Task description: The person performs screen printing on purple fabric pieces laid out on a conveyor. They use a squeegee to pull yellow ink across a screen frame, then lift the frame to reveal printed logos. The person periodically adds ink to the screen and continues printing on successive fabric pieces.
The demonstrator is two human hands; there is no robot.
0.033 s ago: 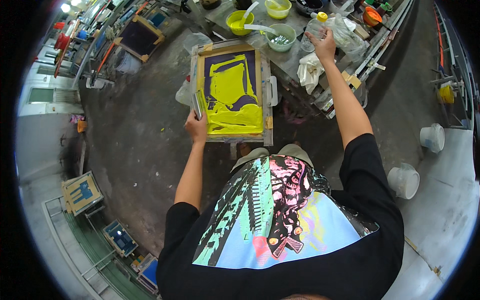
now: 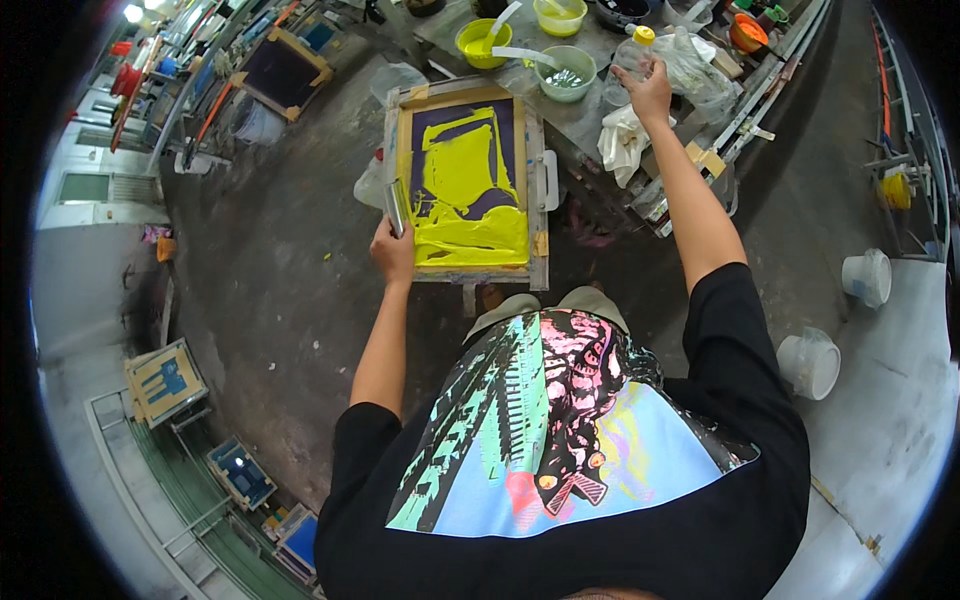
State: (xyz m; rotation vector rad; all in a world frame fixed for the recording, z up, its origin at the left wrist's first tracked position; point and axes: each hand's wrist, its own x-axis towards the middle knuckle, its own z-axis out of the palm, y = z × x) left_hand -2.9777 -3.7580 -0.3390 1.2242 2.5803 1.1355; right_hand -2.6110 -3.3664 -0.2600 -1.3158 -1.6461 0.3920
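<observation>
A wooden printing screen frame [image 2: 538, 190] lies in front of me, its mesh smeared with yellow ink [image 2: 470, 215]. My left hand [image 2: 393, 252] holds a metal-edged squeegee [image 2: 396, 206] upright at the frame's left side. My right arm stretches out to the cluttered table beyond. My right hand [image 2: 651, 92] grips a clear plastic bottle with a yellow cap [image 2: 634, 48]. A crumpled white rag [image 2: 620, 140] lies just below that hand.
A yellow bowl [image 2: 480, 42] and a pale green bowl [image 2: 566, 72] hold ink and stirring sticks behind the frame. Two white buckets [image 2: 866, 276] [image 2: 810, 364] stand on the floor at right. More screen frames [image 2: 165, 380] [image 2: 283, 70] rest at left.
</observation>
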